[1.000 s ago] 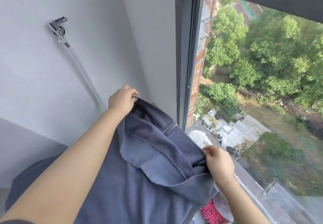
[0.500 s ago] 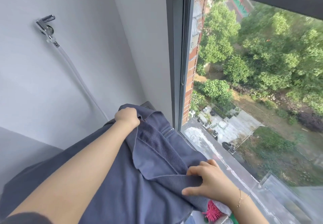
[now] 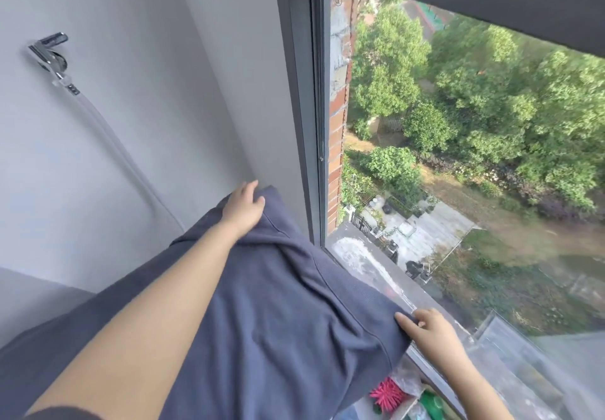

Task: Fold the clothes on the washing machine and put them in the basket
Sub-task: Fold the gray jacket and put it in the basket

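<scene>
Across the middle lies the dark blue garment [image 3: 262, 305], now spread flatter than a second ago. At 12 o'clock the left hand [image 3: 244, 208] holds its far edge; at 4 o'clock the right hand [image 3: 425, 329] pinches its corner, ready for folding beside the window [image 3: 458, 157].

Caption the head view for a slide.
Both hands, left hand and right hand, grip a dark blue fabric garment beside the window.

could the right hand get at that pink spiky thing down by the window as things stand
Probably yes, once freed. The pink spiky thing lies uncovered just below the right hand, left of its forearm, with nothing between. But that hand pinches the edge of the dark blue fabric garment, so it must let go first.
</scene>
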Action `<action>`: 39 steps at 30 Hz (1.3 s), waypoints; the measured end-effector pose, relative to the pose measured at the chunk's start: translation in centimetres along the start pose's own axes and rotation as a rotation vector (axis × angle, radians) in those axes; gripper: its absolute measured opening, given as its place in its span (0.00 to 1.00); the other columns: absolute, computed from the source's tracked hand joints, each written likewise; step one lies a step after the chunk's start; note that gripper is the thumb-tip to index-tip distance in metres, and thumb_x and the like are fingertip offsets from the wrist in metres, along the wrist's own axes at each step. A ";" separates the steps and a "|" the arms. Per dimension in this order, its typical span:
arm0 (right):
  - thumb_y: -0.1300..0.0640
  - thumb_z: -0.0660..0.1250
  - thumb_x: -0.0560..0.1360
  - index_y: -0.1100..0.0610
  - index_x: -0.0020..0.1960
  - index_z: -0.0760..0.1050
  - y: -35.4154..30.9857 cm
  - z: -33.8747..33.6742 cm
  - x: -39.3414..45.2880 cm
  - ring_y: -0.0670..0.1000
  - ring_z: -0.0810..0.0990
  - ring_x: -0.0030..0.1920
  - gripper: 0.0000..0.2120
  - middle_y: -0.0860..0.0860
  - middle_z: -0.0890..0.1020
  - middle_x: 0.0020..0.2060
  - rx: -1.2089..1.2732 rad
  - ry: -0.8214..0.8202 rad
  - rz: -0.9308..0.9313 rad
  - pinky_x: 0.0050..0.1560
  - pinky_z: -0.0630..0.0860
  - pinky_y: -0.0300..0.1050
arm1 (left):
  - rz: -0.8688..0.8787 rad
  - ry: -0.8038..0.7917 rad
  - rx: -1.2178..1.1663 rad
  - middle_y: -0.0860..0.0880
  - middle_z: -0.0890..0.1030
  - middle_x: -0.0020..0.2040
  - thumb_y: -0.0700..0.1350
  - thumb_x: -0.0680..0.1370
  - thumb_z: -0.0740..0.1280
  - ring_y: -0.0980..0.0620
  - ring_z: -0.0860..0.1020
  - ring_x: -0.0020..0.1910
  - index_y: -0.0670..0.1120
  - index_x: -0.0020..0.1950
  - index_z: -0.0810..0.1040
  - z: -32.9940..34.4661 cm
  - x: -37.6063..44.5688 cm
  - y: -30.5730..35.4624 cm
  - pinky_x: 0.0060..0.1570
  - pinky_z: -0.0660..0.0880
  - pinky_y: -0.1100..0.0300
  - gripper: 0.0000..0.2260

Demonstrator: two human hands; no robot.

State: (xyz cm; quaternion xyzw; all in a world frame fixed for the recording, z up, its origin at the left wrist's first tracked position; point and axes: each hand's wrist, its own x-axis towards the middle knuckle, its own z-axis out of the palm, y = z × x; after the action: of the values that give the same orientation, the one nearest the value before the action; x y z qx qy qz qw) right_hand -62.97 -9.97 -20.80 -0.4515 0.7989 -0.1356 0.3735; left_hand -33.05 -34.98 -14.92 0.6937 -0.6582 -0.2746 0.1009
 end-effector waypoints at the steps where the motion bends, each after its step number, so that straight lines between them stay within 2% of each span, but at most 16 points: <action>1: 0.52 0.69 0.75 0.57 0.30 0.65 -0.1 0.6 -0.1 0.51 0.71 0.33 0.20 0.53 0.72 0.30 0.095 0.013 0.085 0.39 0.71 0.50 | 0.025 0.037 0.081 0.43 0.58 0.77 0.46 0.82 0.57 0.46 0.56 0.76 0.46 0.77 0.59 1.0 -1.4 -0.5 0.73 0.55 0.47 0.23; 4: 0.53 0.69 0.76 0.59 0.48 0.70 0.1 2.8 -1.0 0.52 0.74 0.36 0.11 0.57 0.75 0.42 0.594 -0.011 0.357 0.44 0.80 0.57 | 0.086 0.129 0.249 0.46 0.52 0.79 0.49 0.83 0.55 0.48 0.49 0.78 0.49 0.77 0.57 3.6 -5.8 -2.2 0.73 0.50 0.43 0.23; 7: 0.49 0.71 0.75 0.58 0.59 0.68 0.6 4.2 -2.1 0.51 0.75 0.30 0.20 0.58 0.78 0.42 0.943 -0.065 0.478 0.31 0.77 0.44 | 0.063 0.069 0.262 0.49 0.48 0.80 0.51 0.84 0.50 0.51 0.46 0.78 0.52 0.78 0.53 4.9 -9.7 -3.5 0.74 0.46 0.45 0.23; 9: 0.48 0.71 0.74 0.58 0.61 0.67 0.5 5.0 -2.9 0.50 0.73 0.28 0.23 0.58 0.75 0.39 1.018 -0.034 0.475 0.27 0.74 0.40 | 0.008 -0.004 0.198 0.50 0.46 0.80 0.50 0.84 0.50 0.52 0.45 0.78 0.52 0.79 0.50 5.2 -11.9 -4.7 0.74 0.45 0.46 0.23; 13: 0.51 0.69 0.76 0.58 0.61 0.64 -1.1 6.0 -5.3 0.51 0.76 0.36 0.21 0.57 0.76 0.44 1.087 0.018 0.425 0.27 0.75 0.41 | 0.038 -0.038 0.218 0.48 0.47 0.80 0.48 0.83 0.54 0.50 0.47 0.78 0.52 0.79 0.49 5.8 -16.8 -7.0 0.75 0.47 0.49 0.26; 16: 0.50 0.67 0.77 0.65 0.66 0.66 -2.2 6.9 -8.4 0.55 0.80 0.43 0.26 0.62 0.80 0.52 1.089 -0.011 0.357 0.35 0.77 0.45 | 0.012 0.000 0.234 0.50 0.46 0.80 0.50 0.83 0.52 0.50 0.46 0.78 0.54 0.78 0.53 6.0 -22.0 -9.5 0.75 0.45 0.51 0.23; 19: 0.49 0.68 0.76 0.64 0.60 0.72 -3.4 8.0 -11.9 0.52 0.78 0.35 0.22 0.60 0.80 0.44 1.030 -0.100 0.295 0.35 0.74 0.44 | -0.047 0.027 0.208 0.52 0.45 0.79 0.52 0.83 0.53 0.52 0.44 0.78 0.54 0.78 0.53 6.0 -27.6 -12.0 0.75 0.43 0.52 0.23; 21: 0.47 0.69 0.75 0.65 0.55 0.76 -4.0 9.4 -14.2 0.54 0.80 0.37 0.21 0.61 0.81 0.42 0.964 -0.208 0.279 0.35 0.75 0.45 | -0.086 0.026 0.081 0.52 0.47 0.79 0.50 0.83 0.55 0.53 0.45 0.78 0.52 0.78 0.55 5.9 -31.1 -13.7 0.75 0.44 0.53 0.23; 24: 0.46 0.66 0.76 0.65 0.48 0.76 -4.6 12.0 -16.9 0.55 0.81 0.37 0.20 0.59 0.81 0.37 0.881 -0.274 0.241 0.33 0.74 0.45 | -0.155 0.112 -0.171 0.50 0.61 0.77 0.43 0.81 0.61 0.53 0.58 0.76 0.47 0.72 0.70 6.0 -36.0 -15.3 0.74 0.55 0.56 0.18; 26: 0.43 0.64 0.77 0.64 0.45 0.75 -5.2 12.7 -17.3 0.56 0.80 0.36 0.22 0.58 0.79 0.35 0.873 -0.204 0.231 0.32 0.76 0.46 | -0.246 0.280 -0.336 0.52 0.75 0.65 0.40 0.79 0.64 0.53 0.72 0.65 0.48 0.59 0.78 5.9 -38.8 -15.6 0.65 0.68 0.57 0.11; 27: 0.42 0.62 0.78 0.64 0.45 0.74 -5.4 12.8 -16.9 0.56 0.80 0.35 0.23 0.58 0.78 0.36 0.899 -0.164 0.243 0.32 0.77 0.46 | -0.315 0.388 -0.396 0.53 0.79 0.56 0.40 0.78 0.65 0.52 0.76 0.57 0.50 0.52 0.79 5.7 -40.1 -15.7 0.59 0.72 0.56 0.07; 29: 0.41 0.59 0.79 0.62 0.48 0.72 -5.4 12.4 -15.8 0.55 0.79 0.36 0.23 0.57 0.77 0.38 0.967 -0.110 0.272 0.34 0.76 0.47 | -0.517 0.633 -0.431 0.50 0.78 0.46 0.40 0.76 0.67 0.47 0.78 0.48 0.48 0.45 0.76 5.4 -42.9 -16.2 0.48 0.72 0.54 0.04; 31: 0.42 0.58 0.80 0.63 0.53 0.70 -5.1 12.1 -14.6 0.54 0.79 0.38 0.22 0.57 0.77 0.40 0.993 -0.087 0.272 0.35 0.75 0.47 | -0.751 0.794 -0.343 0.44 0.78 0.47 0.42 0.74 0.71 0.40 0.76 0.49 0.44 0.47 0.76 5.7 -45.7 -17.7 0.46 0.71 0.51 0.06; 34: 0.49 0.56 0.82 0.64 0.56 0.69 -4.7 11.6 -13.8 0.53 0.78 0.36 0.17 0.57 0.76 0.38 0.970 -0.068 0.236 0.30 0.76 0.44 | -1.023 0.693 -0.264 0.36 0.74 0.57 0.51 0.71 0.74 0.36 0.72 0.58 0.40 0.57 0.74 6.8 -48.5 -19.7 0.52 0.71 0.44 0.22; 37: 0.51 0.54 0.83 0.59 0.44 0.67 -4.6 11.6 -14.5 0.52 0.77 0.31 0.15 0.56 0.74 0.33 0.977 -0.020 0.186 0.22 0.75 0.37 | -0.947 0.644 -0.231 0.39 0.73 0.54 0.53 0.75 0.69 0.37 0.74 0.52 0.42 0.52 0.76 7.5 -49.1 -20.4 0.47 0.72 0.46 0.15; 39: 0.51 0.54 0.83 0.58 0.43 0.66 -4.4 11.4 -14.9 0.49 0.77 0.26 0.14 0.55 0.75 0.33 0.967 -0.027 0.132 0.23 0.75 0.37 | -0.864 0.647 -0.264 0.43 0.73 0.49 0.50 0.79 0.65 0.38 0.75 0.46 0.44 0.45 0.74 7.3 -48.6 -20.8 0.41 0.70 0.51 0.10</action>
State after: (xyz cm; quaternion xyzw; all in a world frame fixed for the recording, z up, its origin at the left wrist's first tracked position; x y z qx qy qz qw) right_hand -47.39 1.19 -19.11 -0.1763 0.6665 -0.4611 0.5587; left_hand -18.12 16.06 -19.39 0.9310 -0.2091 -0.1440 0.2623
